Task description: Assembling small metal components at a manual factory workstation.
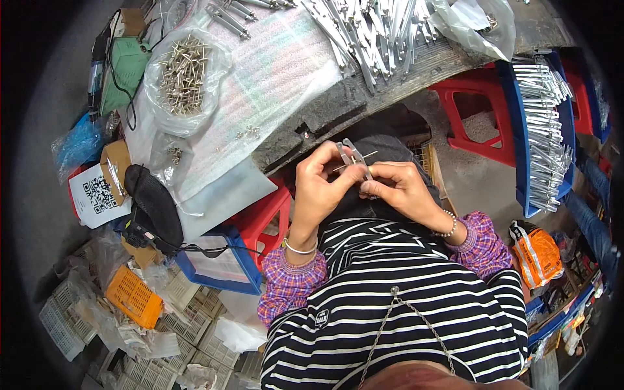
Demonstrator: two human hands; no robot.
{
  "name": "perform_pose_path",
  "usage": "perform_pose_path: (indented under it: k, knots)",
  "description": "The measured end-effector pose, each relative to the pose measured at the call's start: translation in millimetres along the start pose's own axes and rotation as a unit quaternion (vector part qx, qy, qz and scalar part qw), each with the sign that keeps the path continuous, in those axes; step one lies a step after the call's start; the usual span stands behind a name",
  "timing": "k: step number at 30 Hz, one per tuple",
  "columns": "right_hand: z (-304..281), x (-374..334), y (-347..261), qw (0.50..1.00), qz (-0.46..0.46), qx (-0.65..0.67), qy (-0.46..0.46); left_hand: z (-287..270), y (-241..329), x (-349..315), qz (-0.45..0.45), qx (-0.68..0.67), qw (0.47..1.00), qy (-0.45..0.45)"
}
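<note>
Over my lap I hold a small piece made of flat grey metal strips (356,158), with a thin brass-coloured pin crossing it. My left hand (317,183) pinches it between thumb and fingertips from the left. From the right, my right hand (404,188) has its fingertips closed on the lower end of the same piece. Fingers hide part of it, so its full shape is unclear. Beyond my hands, on the workbench (312,123), a clear plastic bag (219,77) is filled with brass-coloured pins (184,75). Many loose metal strips (374,32) are heaped at the far edge.
At the right, a blue bin (522,143) holds stacked metal strips beside red stools (478,117). A corded power tool (97,65) and green box (125,71) stand at the far left. Plastic crates (134,296) crowd the lower left; an orange bag (538,257) sits lower right.
</note>
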State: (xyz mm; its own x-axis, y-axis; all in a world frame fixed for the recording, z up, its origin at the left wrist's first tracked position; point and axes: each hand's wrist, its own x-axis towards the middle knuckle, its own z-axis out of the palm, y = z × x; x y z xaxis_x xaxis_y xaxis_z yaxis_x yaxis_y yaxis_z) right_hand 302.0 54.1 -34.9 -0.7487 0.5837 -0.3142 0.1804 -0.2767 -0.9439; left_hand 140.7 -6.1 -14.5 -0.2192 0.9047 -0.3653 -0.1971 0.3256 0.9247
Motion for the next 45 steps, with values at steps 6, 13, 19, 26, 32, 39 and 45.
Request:
perform_pose_path:
  k: [6, 13, 19, 26, 32, 39, 45]
  knots:
    - [0, 1, 0, 0.999, 0.002, 0.039, 0.010, -2, 0, 2, -0.027, -0.043, 0.998, 0.031]
    - [0, 1, -1, 1.000, -0.004, 0.011, -0.001, 4, -1, 3, 0.050, -0.038, 0.997, 0.046]
    - [-1, 1, 3, 1.000, 0.004, 0.013, -0.009, 3, 0, 3, 0.023, 0.000, 0.999, 0.026]
    - [-1, 3, 0, 1.000, -0.002, 0.022, -0.009, -5, -2, 3, -0.024, 0.013, 1.000, -0.008]
    - [0, 2, 2, 0.999, -0.007, 0.031, -0.003, -1, -2, 2, 0.012, -0.026, 0.999, 0.023]
    - [-3, 5, 1, 1.000, -0.009, 0.003, -0.008, 1, 1, 5, 0.024, -0.027, 0.999, 0.020]
    - [-6, 4, -10, 0.999, -0.038, -0.007, -0.002, -6, 8, 6, 0.012, 0.162, 0.986, 0.036]
